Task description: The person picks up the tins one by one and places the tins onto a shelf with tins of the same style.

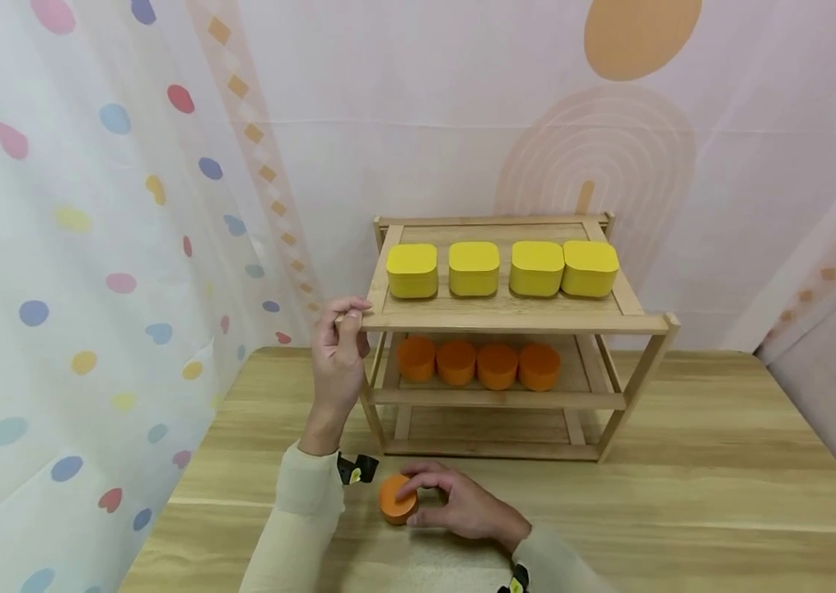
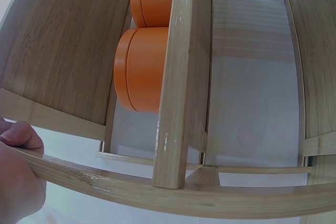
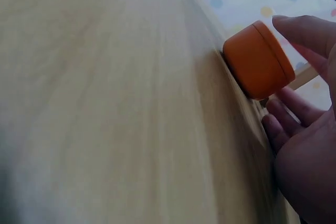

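On the near part of the light wooden surface, the right hand curls round a small round orange tin, thumb on one side and fingers over the top and far side. The tin sits on the surface, not yet lifted as far as the head view shows; the right wrist view shows its base against the wood, with the fingers close about it.

The left hand is raised at the near left corner of the three-tier wooden shelf rack, with its fingertips pinching the front rail of the top tier. The left wrist view shows the thumb lying over that rail. The two hands are well apart, one high on the rack and one low on the surface.

Four square yellow lidded boxes stand in a row on the top tier. Four more round orange tins stand in a row on the middle tier, with free room to their right. The bottom tier holds nothing that shows.

The step in hand looks like a grasp on the loose tin while the rack is steadied. Any lift would call for a firm hold and clearance under the top rail.
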### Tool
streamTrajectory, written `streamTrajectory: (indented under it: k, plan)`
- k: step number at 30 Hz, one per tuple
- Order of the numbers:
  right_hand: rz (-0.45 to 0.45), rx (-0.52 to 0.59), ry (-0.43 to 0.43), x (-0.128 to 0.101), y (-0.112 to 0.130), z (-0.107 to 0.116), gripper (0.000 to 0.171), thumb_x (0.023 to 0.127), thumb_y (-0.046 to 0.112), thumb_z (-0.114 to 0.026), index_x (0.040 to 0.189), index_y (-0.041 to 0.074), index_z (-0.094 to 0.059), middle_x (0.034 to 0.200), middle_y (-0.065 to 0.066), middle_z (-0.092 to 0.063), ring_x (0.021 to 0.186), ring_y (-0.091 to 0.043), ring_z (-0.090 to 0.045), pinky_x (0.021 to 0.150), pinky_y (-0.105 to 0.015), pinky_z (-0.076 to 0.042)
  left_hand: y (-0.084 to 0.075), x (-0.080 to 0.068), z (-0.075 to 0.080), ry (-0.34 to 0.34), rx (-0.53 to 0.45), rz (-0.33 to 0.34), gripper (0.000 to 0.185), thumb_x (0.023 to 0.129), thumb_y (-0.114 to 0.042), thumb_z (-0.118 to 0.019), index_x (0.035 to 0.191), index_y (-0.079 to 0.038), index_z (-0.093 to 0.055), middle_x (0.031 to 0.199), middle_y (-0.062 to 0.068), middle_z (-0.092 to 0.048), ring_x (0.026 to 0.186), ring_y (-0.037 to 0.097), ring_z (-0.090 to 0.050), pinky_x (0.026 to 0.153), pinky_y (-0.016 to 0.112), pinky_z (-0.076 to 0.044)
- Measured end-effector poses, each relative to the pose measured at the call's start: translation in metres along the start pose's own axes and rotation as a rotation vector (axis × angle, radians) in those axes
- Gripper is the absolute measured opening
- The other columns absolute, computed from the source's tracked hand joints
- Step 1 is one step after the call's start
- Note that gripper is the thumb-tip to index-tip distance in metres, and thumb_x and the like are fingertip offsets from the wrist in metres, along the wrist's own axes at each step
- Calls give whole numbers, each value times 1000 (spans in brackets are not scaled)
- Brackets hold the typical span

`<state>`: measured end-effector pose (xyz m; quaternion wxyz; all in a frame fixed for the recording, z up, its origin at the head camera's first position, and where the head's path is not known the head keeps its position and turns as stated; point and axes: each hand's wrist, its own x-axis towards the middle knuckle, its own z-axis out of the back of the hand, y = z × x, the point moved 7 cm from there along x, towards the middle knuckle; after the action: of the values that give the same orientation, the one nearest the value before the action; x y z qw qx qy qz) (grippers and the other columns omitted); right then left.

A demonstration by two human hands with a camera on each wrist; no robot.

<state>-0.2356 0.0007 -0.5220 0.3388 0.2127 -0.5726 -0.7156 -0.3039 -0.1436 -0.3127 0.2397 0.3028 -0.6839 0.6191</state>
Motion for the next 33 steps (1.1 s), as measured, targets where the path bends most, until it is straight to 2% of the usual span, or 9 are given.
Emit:
streamTrajectory:
  k: [5,10,15,27,33]
  plan:
    - [28,31,13,5,-2,-5,25,91,19,-72,115,16,-72,150,-6,-44,140,-20,-39,114,-31,-30,1,0,0,4,-5,10,26,104,-12,-41,103,12,-50,56,-6,-31,46,10,-24,45,23,-23]
    - [50,54,50,7,-6,-13,27,90,18,-73,117,12,-73,152,-7,-42,138,-18,-40,111,-28,-33,2,-2,1,-6,-10,26,24,104,-11,-41,103,10,-51,58,-6,-32,46,10,-24,44,23,-23]
    - [57,63,62,7,-6,-13,27,90,17,-73,115,9,-74,151,-9,-43,132,-16,-46,107,-27,-38,0,-2,1,-4,-16,13,24,104,-12,-41,103,11,-50,59,-6,-34,47,8,-25,45,22,-23]
    - [56,32,47,8,-5,-9,23,91,20,-71,111,10,-76,146,-6,-50,130,-15,-49,104,-26,-40,1,-1,0,-3,-19,-5,23,104,-11,-40,103,8,-52,59,-6,-34,46,9,-25,45,22,-24]
    - [60,27,43,9,-5,-8,23,90,20,-72,110,10,-77,145,-6,-51,131,-14,-48,105,-26,-39,1,-1,0,3,-32,-8,24,104,-11,-40,103,11,-50,59,-7,-33,45,8,-24,44,22,-23]
